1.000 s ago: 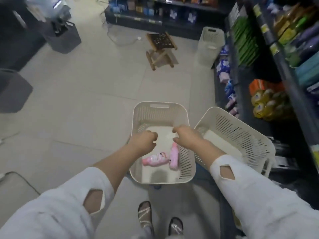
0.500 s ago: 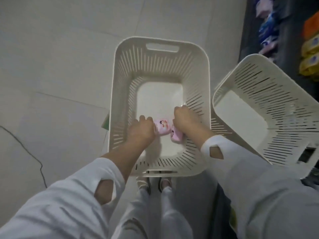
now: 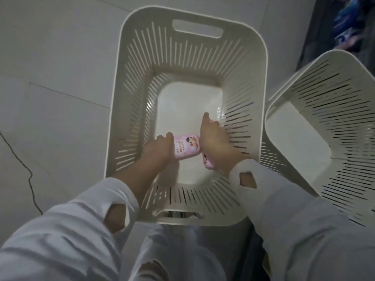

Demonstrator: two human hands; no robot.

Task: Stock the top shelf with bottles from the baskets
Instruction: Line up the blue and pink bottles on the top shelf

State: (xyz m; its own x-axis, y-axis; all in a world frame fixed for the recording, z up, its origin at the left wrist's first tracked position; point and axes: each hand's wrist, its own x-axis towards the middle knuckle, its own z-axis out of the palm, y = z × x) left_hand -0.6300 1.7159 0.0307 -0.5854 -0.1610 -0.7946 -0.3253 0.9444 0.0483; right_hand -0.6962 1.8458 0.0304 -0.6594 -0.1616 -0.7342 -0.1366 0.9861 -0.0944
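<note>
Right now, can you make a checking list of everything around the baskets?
Surface: pale tiled floor.
Job's things: two pink bottles, one lying flat in the upright basket, the other mostly hidden under the right hand; tilted basket looks empty.
Clutter: nothing seen.
Grippers: left hand on the flat bottle's end; both hands gripping.
Cables: thin dark cord on the floor.
Surroundings: blurred shelf goods.

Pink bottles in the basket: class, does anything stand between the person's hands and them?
Nothing visible does. The left hand is already on the labelled pink bottle, and the right hand covers the second pink bottle. Both lie on the floor of the slotted basket, whose top is open.
</note>
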